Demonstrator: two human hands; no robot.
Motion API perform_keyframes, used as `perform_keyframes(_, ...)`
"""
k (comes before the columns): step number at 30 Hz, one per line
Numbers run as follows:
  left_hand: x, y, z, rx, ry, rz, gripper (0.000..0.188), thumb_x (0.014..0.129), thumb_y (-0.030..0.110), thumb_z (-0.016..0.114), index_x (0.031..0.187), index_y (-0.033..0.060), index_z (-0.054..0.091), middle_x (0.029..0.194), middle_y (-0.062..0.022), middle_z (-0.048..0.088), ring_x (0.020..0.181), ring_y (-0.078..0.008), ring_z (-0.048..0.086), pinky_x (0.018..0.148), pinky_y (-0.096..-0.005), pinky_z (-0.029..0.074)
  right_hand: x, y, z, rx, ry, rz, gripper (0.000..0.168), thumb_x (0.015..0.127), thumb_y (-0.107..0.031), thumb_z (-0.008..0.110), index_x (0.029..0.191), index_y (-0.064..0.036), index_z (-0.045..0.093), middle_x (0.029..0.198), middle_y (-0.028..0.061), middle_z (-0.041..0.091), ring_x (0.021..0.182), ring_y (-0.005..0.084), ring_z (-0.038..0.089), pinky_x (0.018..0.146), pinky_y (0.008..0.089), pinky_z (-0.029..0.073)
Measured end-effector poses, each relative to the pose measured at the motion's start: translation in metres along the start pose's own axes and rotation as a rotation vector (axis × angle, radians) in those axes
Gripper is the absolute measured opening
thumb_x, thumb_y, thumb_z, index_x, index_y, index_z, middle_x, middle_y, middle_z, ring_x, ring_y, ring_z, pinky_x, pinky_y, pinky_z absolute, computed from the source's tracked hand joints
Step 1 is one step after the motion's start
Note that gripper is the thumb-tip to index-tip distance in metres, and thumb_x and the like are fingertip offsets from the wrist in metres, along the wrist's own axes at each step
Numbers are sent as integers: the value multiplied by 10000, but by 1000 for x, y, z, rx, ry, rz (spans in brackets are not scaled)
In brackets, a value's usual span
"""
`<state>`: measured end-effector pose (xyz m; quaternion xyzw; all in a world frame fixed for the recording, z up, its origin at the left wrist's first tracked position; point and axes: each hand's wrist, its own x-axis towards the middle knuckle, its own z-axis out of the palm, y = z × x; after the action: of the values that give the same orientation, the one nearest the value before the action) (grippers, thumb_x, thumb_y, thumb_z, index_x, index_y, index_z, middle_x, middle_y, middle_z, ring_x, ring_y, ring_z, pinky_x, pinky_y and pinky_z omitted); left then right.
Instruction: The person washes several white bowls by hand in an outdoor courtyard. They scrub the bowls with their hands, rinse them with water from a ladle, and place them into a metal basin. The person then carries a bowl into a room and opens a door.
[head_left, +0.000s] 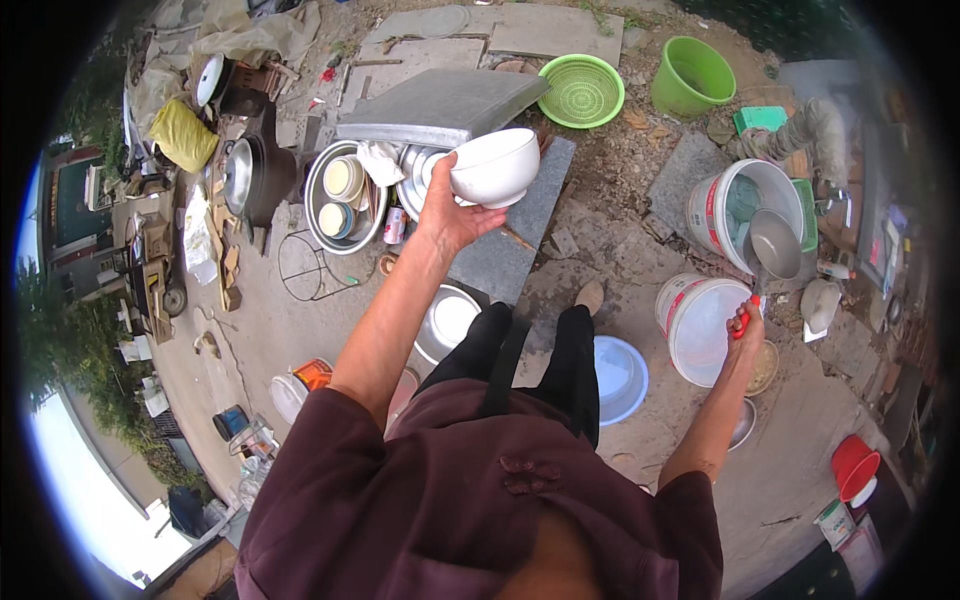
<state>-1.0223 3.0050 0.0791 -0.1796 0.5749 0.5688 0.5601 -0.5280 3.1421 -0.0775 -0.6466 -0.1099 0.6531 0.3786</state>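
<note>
My left hand (457, 217) grips a white bowl (499, 171), tilted on its side, with the thumb at its rim. Behind that hand, a slanted grey metal sheet or cover (442, 105) leans above a metal basin (309, 196) that holds stacked cups or bowls (343, 178) and a white cloth (381, 163). Off to the right, my right hand (745, 330) is closed around the red handle of a metal ladle (776, 244). The ladle's bowl is over the rim of a white bucket (701, 206) with greenish contents. Below it stands a second white bucket (709, 322).
A blue plastic basin (624, 379) and a metal basin (448, 319) flank my legs. Farther ahead are a green plastic colander (581, 90) and a green bucket (691, 79). A grey stone slab (487, 262) lies before my feet; a wire stand (315, 266) is left.
</note>
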Motion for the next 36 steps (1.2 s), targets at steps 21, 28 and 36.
perform_keyframes(21, -60, -19, -36, 57, -161, -37, 826, 658, 628, 547, 1213, 44, 368, 1012, -197, 480, 786, -244, 537, 737, -380, 441, -239, 47, 340, -1237, -1198, -1581, 422, 532, -356, 766, 713, -29, 570, 755, 109, 588, 763, 248, 566, 756, 337, 418)
perform_keyframes(28, -95, 18, -112, 489, -262, 222, 949, 663, 799, 367, 1333, 130, 295, 1215, -153, 424, 1092, -274, 445, 958, -436, 282, -282, 58, 369, -1008, -1189, -965, 329, 557, -238, 777, 582, -26, 527, 533, 39, 491, 513, 133, 490, 506, 275, 375)
perform_keyframes(36, -120, 51, -177, 396, -638, 444, 393, 727, 227, 712, 1034, 34, 561, 963, -17, 584, 935, -118, 526, 867, -291, 401, -311, 92, 399, -795, -1407, -546, 288, 597, -237, 749, 673, -22, 573, 612, -21, 535, 581, 58, 482, 537, 214, 386)
